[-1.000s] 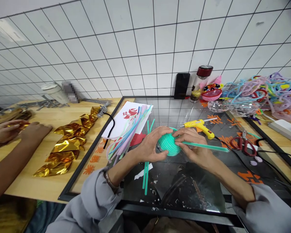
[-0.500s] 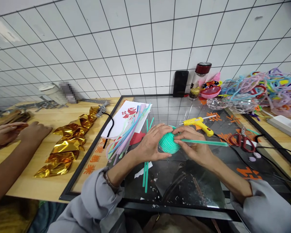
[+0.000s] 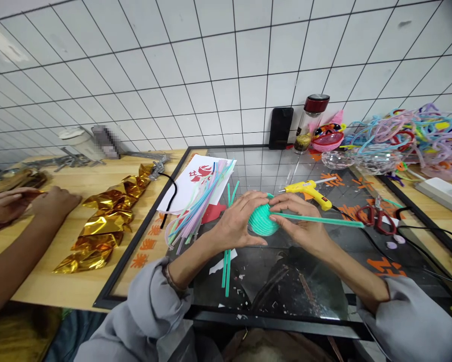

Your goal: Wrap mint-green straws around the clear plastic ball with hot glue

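A rounded turquoise-green form [image 3: 263, 221], covered in coiled rows of fuzzy pipe cleaner, is between my two hands above the dark glass tabletop. My left hand [image 3: 241, 218] wraps its left side, fingers over the top and thumb below. With thumb and fingertips, my right hand [image 3: 299, 218] pinches a green pipe cleaner [image 3: 335, 220] against its right side; the strip's free end sticks out to the right. My fingers hide part of the coils. Two loose green pipe cleaners [image 3: 228, 274] lie beneath my left wrist. Beyond my right hand rests a yellow glue gun [image 3: 310, 193].
Left of centre, a bundle of coloured pipe cleaners [image 3: 199, 203] overlaps white paper [image 3: 180, 188]. Red-handled scissors [image 3: 376, 219] and cables lie right. A glass bottle [image 3: 308, 125] and phone [image 3: 280, 128] stand by the wall. Gold foil [image 3: 105, 221] lies near another person's hands [image 3: 56, 201].
The pipe cleaner's free end reaches slightly farther right. My right fingers have shifted a little on the rounded form, and my left hand keeps its hold.
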`<action>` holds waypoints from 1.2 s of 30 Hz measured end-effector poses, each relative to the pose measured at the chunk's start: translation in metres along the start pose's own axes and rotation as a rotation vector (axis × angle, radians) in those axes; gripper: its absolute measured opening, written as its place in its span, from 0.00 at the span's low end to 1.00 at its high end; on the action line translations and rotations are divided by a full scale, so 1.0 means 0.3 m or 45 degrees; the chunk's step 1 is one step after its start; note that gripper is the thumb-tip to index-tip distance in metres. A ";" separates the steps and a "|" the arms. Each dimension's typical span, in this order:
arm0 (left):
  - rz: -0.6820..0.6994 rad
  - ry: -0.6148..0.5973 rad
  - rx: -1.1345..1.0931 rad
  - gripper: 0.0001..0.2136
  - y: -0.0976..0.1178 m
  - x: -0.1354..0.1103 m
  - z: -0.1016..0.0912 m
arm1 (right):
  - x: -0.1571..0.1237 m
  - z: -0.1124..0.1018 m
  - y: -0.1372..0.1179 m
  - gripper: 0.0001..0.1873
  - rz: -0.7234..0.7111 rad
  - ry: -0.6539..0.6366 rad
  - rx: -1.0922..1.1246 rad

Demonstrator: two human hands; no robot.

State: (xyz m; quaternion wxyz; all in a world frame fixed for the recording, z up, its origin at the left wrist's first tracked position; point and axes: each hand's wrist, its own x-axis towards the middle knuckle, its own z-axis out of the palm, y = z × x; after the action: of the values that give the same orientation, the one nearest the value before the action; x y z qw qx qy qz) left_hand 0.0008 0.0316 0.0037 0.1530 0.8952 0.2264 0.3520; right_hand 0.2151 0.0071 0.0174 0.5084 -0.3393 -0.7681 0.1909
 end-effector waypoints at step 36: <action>-0.425 -0.226 -0.716 0.42 -0.020 -0.003 -0.061 | -0.069 0.037 0.003 0.20 0.403 -0.052 0.152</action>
State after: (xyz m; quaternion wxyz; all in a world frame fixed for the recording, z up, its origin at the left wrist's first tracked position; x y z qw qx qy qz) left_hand -0.0143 0.0383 0.0136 0.4686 0.7957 0.2499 0.2914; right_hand 0.2105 -0.0065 -0.0011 0.4756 -0.4212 -0.7025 0.3207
